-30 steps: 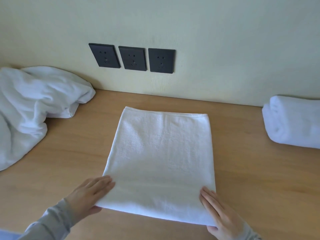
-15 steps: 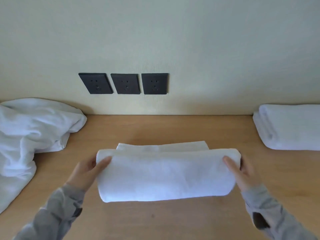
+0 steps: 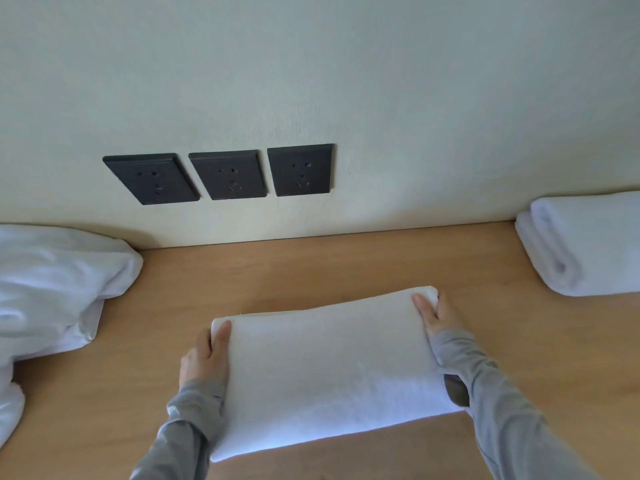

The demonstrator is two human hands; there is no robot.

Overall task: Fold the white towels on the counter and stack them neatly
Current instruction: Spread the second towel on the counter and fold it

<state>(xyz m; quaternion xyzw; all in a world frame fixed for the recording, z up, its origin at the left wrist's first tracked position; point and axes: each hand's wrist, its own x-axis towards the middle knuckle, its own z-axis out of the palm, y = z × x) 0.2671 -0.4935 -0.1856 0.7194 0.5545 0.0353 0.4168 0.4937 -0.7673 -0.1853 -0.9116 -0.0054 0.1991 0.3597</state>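
A white towel [image 3: 325,368], folded into a thick rectangle, lies on the wooden counter [image 3: 311,268] in front of me. My left hand [image 3: 204,358] grips its left end, thumb on top near the far corner. My right hand [image 3: 438,315] grips the far right corner, thumb on top and fingers behind the edge. A folded white towel [image 3: 588,247] rests at the right against the wall. A heap of unfolded white towels [image 3: 52,292] lies at the left.
Three dark wall sockets [image 3: 228,174] sit on the pale wall just above the counter's back edge. Bare wood shows between the towel in my hands and each of the other towels.
The towel's near edge was lifted and carried over to the far edge, halving it. Both hands moved from the near corners to the far corners. The view tilted upward.
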